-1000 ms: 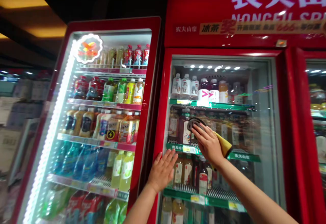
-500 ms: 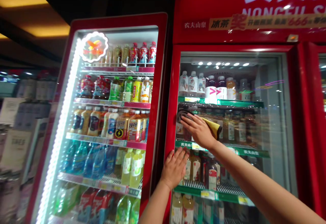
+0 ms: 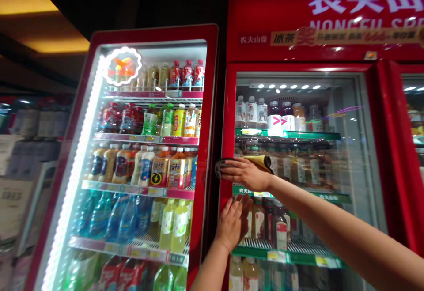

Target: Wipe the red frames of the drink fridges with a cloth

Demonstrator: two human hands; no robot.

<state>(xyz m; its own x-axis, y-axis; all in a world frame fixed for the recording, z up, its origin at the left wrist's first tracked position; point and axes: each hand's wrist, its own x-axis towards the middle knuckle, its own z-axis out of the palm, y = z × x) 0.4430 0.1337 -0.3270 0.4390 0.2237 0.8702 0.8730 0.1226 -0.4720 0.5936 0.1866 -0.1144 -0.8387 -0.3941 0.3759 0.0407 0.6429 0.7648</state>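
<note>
A yellow and dark grey cloth [image 3: 261,162] lies under my right hand [image 3: 247,174], pressed to the red frame [image 3: 228,119] at the left side of a drinks fridge door. The hand's fingers point left, and part of the cloth bunches out beyond the fingertips. Just below, my left hand [image 3: 232,224] rests flat against the door edge and glass [image 3: 354,163], fingers stretched upward and holding nothing. Behind the glass, rows of bottles stand on green-edged shelves [image 3: 308,135].
Left of a dark narrow gap stands another lit fridge [image 3: 211,105] with a red frame and several shelves of drinks. A red sign panel [image 3: 251,13] tops the right fridge. Blurred grey goods [image 3: 49,123] show at the far left, and a further fridge door [image 3: 394,149] at the right.
My right hand has slid the cloth left and slightly down, from the glass onto the red door frame. The left hand keeps its place on the door. The view has tilted slightly upward.
</note>
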